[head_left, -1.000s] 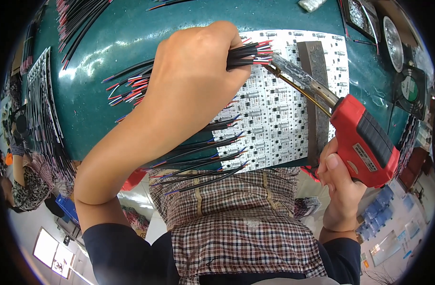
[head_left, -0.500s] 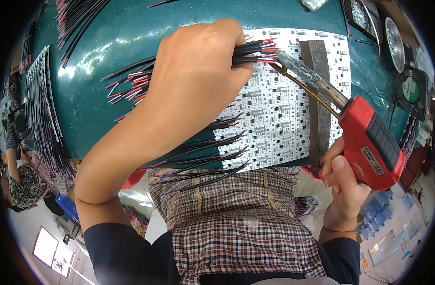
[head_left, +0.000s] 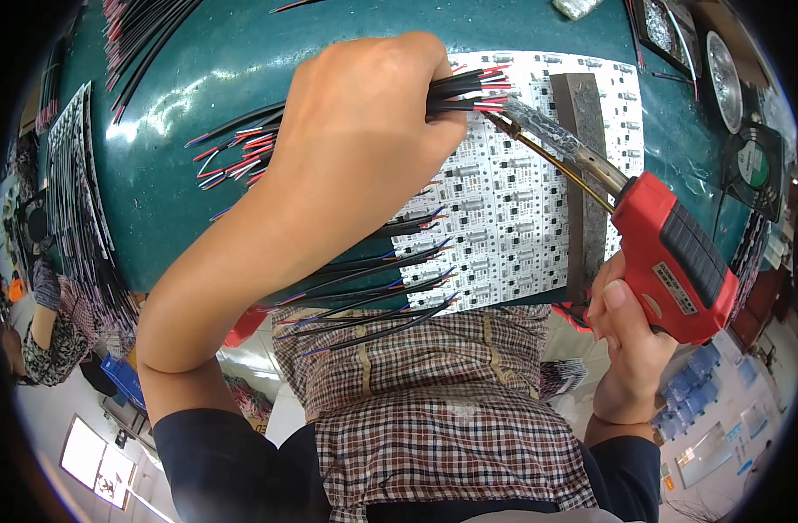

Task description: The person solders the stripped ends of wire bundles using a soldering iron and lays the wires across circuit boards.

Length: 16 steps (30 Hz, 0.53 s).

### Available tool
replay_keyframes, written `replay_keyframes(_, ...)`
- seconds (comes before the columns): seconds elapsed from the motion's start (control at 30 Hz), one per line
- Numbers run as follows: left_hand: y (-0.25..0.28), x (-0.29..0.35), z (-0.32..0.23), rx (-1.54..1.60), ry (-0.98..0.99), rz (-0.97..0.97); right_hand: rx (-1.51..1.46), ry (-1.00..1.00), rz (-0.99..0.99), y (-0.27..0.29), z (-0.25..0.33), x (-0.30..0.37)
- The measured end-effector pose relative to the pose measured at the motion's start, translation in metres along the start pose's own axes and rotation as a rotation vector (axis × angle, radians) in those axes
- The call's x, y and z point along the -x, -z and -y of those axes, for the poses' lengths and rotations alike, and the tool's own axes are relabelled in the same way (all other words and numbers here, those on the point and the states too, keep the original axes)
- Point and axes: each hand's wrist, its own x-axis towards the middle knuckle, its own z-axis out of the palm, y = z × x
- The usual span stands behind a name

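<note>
My left hand (head_left: pixel 373 96) is closed round a bundle of black cables (head_left: pixel 455 85), whose red, white and black wire ends stick out to the right. Those ends lie over a white panel of small circuit boards (head_left: pixel 490 209). My right hand (head_left: pixel 624 305) grips the handle of a red soldering gun (head_left: pixel 673 257). Its tip, with a thin brass-coloured feed tube (head_left: pixel 569 174) beside it, comes close to the wire ends; whether they touch I cannot tell. More black cables (head_left: pixel 399 288) run onto the panel's left edge.
A dark metal bar (head_left: pixel 582 174) lies across the panel. Cable bundles (head_left: pixel 150 39) and a cable-fringed board stack (head_left: pixel 76 192) sit at the left of the green table (head_left: pixel 216 44). At the right are a small fan (head_left: pixel 753 166) and a round metal dish (head_left: pixel 724 83). Another person (head_left: pixel 46 340) works at far left.
The soldering gun and my right hand have shifted slightly left and up, its tip shifting along the wire ends. My left hand has barely moved, still holding the cables.
</note>
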Motion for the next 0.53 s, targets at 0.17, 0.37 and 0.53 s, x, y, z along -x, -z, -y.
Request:
replay_keyframes(0.17, 0.001, 0.001, 0.0, 0.002, -0.002, -0.014, 0.048, 0.039, 0.031, 0.006, -0.002, -0.001)
replay_keyframes(0.37, -0.001, 0.0, 0.0, 0.0, -0.003, -0.012, 0.078, 0.048, -0.055, 0.0, 0.001, -0.001)
replay_keyframes(0.53, 0.0, 0.002, 0.001, -0.008, -0.018, -0.022, 0.088, -0.035, 0.015, 0.01, 0.006, -0.001)
